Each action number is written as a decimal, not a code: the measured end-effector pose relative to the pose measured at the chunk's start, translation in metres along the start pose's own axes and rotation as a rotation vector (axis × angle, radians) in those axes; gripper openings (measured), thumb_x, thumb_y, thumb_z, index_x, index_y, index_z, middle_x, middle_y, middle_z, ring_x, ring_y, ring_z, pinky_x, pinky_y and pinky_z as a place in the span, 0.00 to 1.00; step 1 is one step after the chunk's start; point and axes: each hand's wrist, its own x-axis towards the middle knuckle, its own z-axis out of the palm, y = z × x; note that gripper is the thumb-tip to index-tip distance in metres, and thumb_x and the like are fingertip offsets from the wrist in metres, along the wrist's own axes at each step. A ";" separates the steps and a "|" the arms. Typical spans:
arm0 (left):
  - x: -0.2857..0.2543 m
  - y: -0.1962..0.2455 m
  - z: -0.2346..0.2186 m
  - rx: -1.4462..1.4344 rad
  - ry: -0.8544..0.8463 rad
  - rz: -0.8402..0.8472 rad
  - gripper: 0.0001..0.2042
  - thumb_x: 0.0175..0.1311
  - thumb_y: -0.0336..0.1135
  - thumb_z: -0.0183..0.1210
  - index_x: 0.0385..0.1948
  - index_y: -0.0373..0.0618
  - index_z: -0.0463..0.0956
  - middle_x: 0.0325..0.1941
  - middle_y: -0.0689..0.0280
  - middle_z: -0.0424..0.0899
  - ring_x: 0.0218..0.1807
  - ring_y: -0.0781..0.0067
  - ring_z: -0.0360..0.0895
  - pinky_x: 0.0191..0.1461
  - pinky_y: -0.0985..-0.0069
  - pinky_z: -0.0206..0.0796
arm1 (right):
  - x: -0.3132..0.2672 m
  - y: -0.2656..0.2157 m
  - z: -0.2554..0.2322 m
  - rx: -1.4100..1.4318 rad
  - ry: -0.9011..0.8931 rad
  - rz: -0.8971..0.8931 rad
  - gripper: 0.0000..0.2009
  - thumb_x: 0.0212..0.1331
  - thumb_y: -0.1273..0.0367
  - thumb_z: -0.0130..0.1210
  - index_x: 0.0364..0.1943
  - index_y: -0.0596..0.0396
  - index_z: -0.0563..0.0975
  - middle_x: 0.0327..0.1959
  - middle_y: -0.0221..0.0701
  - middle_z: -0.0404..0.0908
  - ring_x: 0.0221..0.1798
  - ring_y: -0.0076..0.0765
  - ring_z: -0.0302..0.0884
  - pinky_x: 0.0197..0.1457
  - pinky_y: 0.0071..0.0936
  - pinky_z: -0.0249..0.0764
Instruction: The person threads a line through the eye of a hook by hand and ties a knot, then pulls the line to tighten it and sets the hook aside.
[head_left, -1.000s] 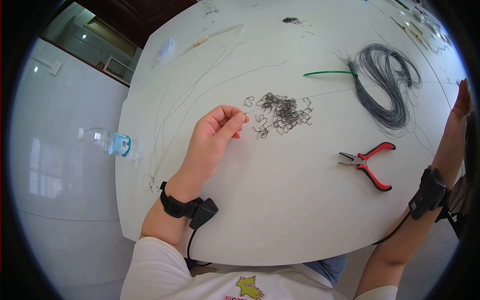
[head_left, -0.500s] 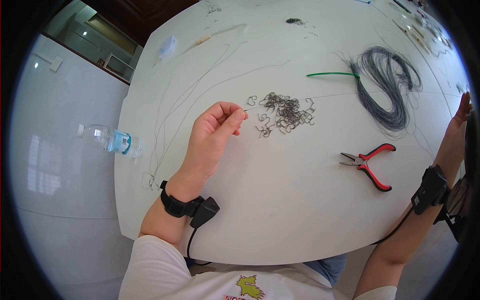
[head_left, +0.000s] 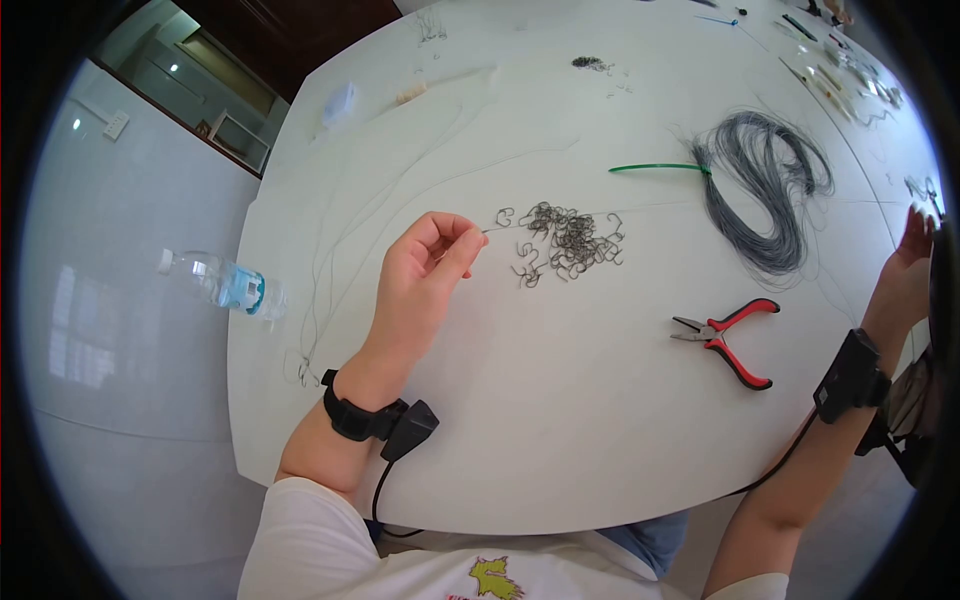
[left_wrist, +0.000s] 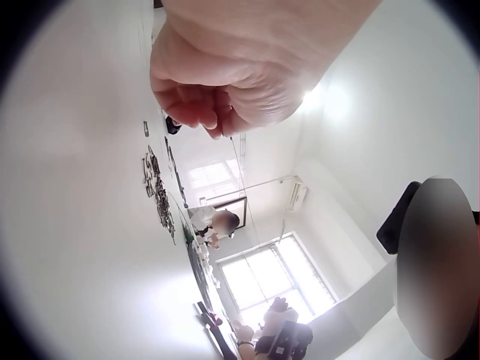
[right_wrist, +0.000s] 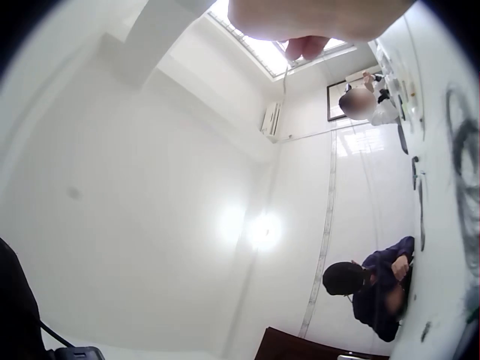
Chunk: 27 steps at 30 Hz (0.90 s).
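My left hand (head_left: 415, 280) is over the white table, pinching the end of a thin line (head_left: 650, 208) between thumb and curled fingers. From there the line runs right, past a pile of small dark metal hooks (head_left: 575, 242), to my right hand (head_left: 903, 278) at the far right edge. The right fingers are curled at the line's end, though their grip is partly cut off by the view's edge. In the left wrist view the left hand (left_wrist: 232, 64) has its fingertips together; in the right wrist view only part of the right hand (right_wrist: 322, 22) shows.
Red-handled pliers (head_left: 725, 340) lie right of centre, below a grey wire bundle (head_left: 755, 200) with a green tie (head_left: 655, 168). Long loose wires spread at the left, near a plastic bottle (head_left: 225, 284). More small hooks (head_left: 588, 63) lie farther back. Other people sit in the background.
The right hand has come somewhat nearer to the body, and the line's right end has moved with it. The left hand keeps its pinch in nearly the same place. The head view has shifted slightly.
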 end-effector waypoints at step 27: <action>-0.036 0.015 0.023 0.103 -0.154 0.285 0.03 0.67 0.25 0.58 0.38 0.39 0.73 0.35 0.69 0.77 0.35 0.82 0.72 0.40 0.83 0.67 | -0.156 0.043 0.356 -0.089 -0.591 0.931 0.05 0.66 0.71 0.56 0.39 0.58 0.76 0.30 0.23 0.77 0.32 0.15 0.74 0.36 0.15 0.70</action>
